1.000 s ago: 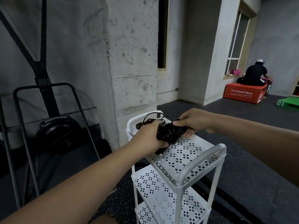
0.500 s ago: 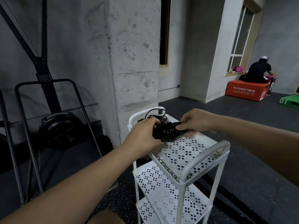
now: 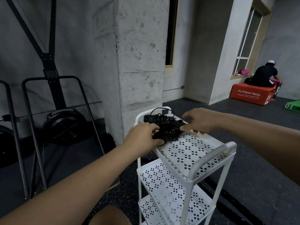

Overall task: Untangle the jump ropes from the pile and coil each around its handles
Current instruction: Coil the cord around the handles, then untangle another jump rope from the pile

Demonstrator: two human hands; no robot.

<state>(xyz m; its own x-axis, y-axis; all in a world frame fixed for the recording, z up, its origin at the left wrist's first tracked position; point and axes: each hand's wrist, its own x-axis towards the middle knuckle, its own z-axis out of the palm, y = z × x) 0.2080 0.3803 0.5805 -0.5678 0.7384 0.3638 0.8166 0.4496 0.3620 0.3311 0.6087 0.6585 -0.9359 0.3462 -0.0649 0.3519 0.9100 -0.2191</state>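
Settling onto the white cart now, that's the news. A second ago the black bundle was held clear above the top shelf; now it lies on it, at the cart's far end. Starting well left of the cart, the fan-wheel machine stands idle in its black frame, and the concrete pillar rises just behind the cart's far-left corner. Next comes the left hand, reaching in over the cart's left rim. Its fingers are bent round the near end of the coiled jump rope, so it seems to have hold of that end while the weight rests on the shelf. The rope lies slantwise across the far part of the top shelf, its cord wound tight round the handles. Just behind it, against the cart's far rail, sits a second bundle, with one loose loop of cord arching over the rail. On to the right hand, over the cart's right rim. Its thumb meets the far end of the slanted rope and its fingers are loosely curled above. They are blurred, and I cannot tell whether it pinches the handle or is letting go. To my eye this rope is wound and being parked beside its neighbour, so this one looks nearly finished. Far right of the cart, a person bends over an orange box, taking no part.
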